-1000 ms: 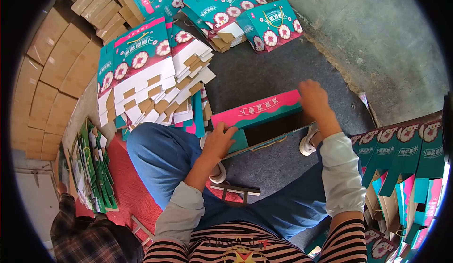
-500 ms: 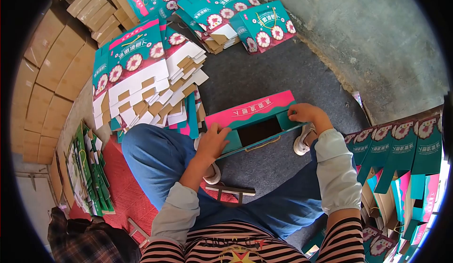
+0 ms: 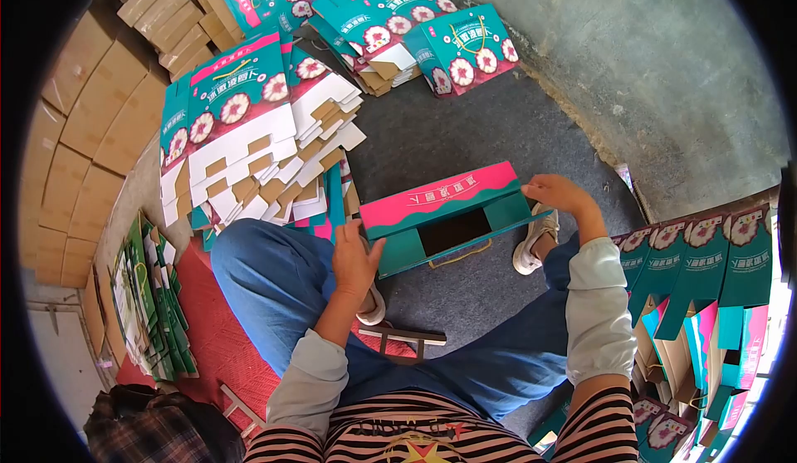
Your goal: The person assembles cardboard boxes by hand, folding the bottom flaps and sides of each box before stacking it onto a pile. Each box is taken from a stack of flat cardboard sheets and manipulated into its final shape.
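A teal gift box [image 3: 390, 254] with a pink top flap [image 3: 440, 191] stands between my legs, its flap tipped back. Its two teal end flaps lie folded inward around a dark central opening, and a gold cord handle [image 3: 462, 255] hangs at the near side. My left hand [image 3: 355, 259] is at the box's left end, fingers stretched up and thumb apart. At the right end, my right hand [image 3: 560, 197] has its fingertips by the upper corner, with the thumb spread below. Whether it touches the box is hard to tell.
Flat printed cartons [image 3: 237, 122] lie stacked front left, with more piles behind. Brown boxes [image 3: 83, 131] line the left wall. Green folded cartons [image 3: 154, 297] lean at left. Formed teal boxes [image 3: 697, 255] stand at right. A small stool frame [image 3: 403, 336] sits between my feet.
Both hands have moved outward from the top of the end flaps to the box's ends. The end flaps now lie lower, uncovered by my fingers.
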`<action>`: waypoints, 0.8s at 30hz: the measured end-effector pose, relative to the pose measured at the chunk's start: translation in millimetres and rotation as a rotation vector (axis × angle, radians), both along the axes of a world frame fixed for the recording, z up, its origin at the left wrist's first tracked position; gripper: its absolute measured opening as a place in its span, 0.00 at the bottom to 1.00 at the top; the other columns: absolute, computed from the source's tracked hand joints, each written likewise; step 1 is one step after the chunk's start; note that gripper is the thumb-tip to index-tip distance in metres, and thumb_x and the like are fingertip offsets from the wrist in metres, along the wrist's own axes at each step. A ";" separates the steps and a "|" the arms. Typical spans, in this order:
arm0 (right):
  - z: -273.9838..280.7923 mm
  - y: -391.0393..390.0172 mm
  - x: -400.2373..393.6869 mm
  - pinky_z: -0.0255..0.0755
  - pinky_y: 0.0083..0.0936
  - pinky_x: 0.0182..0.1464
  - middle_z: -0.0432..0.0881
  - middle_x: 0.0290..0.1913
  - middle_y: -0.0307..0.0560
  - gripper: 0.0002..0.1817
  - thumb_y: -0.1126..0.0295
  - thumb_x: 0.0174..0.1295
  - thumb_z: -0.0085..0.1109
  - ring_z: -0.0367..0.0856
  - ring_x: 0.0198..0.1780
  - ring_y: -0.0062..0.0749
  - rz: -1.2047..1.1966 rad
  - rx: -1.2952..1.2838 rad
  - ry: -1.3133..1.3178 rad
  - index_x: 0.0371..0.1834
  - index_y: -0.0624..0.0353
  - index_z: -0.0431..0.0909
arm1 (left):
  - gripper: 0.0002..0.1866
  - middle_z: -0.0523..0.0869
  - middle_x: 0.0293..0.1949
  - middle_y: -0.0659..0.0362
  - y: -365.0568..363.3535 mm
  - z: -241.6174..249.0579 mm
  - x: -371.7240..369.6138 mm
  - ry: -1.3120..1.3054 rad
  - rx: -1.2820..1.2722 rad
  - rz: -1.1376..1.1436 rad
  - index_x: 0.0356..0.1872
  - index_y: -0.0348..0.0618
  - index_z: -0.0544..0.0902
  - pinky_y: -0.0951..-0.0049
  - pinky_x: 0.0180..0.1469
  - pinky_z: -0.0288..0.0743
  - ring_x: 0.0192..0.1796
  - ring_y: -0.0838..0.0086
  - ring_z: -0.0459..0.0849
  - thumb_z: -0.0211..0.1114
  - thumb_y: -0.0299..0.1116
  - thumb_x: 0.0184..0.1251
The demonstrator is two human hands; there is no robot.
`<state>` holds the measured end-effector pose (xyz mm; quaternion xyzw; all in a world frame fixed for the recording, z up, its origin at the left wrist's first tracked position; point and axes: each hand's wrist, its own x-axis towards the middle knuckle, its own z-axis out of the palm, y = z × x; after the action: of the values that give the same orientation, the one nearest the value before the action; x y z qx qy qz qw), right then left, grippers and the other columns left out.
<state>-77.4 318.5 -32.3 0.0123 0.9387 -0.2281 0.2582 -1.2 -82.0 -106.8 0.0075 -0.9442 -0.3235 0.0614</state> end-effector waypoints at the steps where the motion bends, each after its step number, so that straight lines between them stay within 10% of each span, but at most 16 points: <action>1: 2.0 2.2 0.9 0.74 0.36 0.49 0.82 0.46 0.53 0.28 0.43 0.60 0.54 0.80 0.49 0.44 -0.044 0.001 -0.026 0.47 0.59 0.81 | 0.29 0.74 0.51 0.47 -6.1 -16.1 -0.2 -0.035 0.026 0.004 0.54 0.38 0.72 0.64 0.47 0.76 0.50 0.54 0.79 0.71 0.42 0.54; 9: -31.7 -3.0 1.3 0.75 0.37 0.55 0.72 0.62 0.54 0.36 0.41 0.56 0.58 0.74 0.60 0.47 -0.358 -0.161 -0.312 0.62 0.55 0.72 | 0.39 0.70 0.61 0.47 3.2 -18.9 -7.9 -0.910 0.672 0.148 0.65 0.48 0.59 0.53 0.32 0.84 0.52 0.51 0.78 0.62 0.59 0.61; 20: -30.1 -3.5 -1.1 0.77 0.33 0.46 0.80 0.50 0.53 0.30 0.54 0.55 0.63 0.80 0.49 0.40 -0.222 -0.205 -0.192 0.58 0.60 0.74 | 0.46 0.79 0.50 0.44 -3.2 -27.1 -0.1 -1.009 0.639 0.080 0.71 0.57 0.48 0.63 0.28 0.84 0.26 0.56 0.86 0.58 0.66 0.60; 24: 0.7 -6.0 10.8 0.76 0.32 0.46 0.81 0.49 0.50 0.28 0.60 0.54 0.61 0.81 0.48 0.39 -0.187 -0.242 -0.003 0.59 0.57 0.73 | 0.44 0.78 0.53 0.48 0.5 -10.6 0.5 -0.842 0.680 -0.003 0.69 0.48 0.52 0.67 0.34 0.81 0.41 0.63 0.85 0.62 0.61 0.61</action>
<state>-66.6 312.5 -31.6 0.0689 0.8988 -0.3626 0.2365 -0.7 -81.5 -117.4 0.1545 -0.7292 -0.5800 -0.3287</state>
